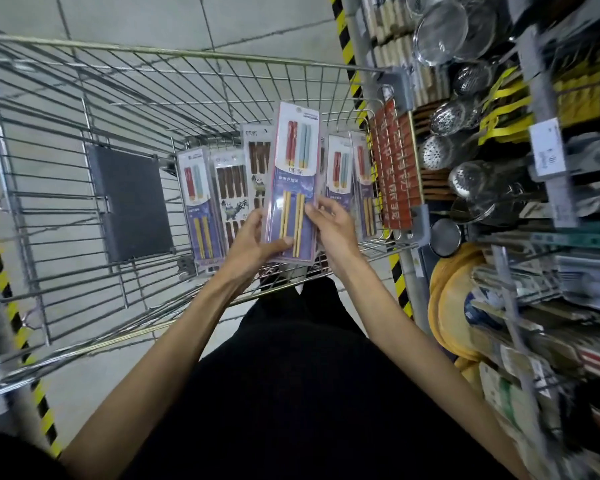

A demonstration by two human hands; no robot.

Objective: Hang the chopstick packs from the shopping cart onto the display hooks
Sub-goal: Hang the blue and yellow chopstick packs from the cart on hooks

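A clear chopstick pack (293, 168) with red and blue sleeves and a purple card is held upright above the shopping cart (125, 140). My left hand (257, 242) grips its lower left edge, thumb across the front. My right hand (329, 225) pinches its lower right edge. Several more packs stand in the cart behind it: a matching one (198, 202) at the left, two with dark wooden sticks and panda print (231, 195), and matching ones (340, 178) at the right. No display hooks can be made out.
The shelf rack at the right holds metal strainers and skimmers (444, 123), glass lids (440, 36), yellow round boards (454, 299) and packaged goods. A red sign (394, 164) hangs on the cart's right side. Black-and-yellow hazard tape (347, 39) marks the floor.
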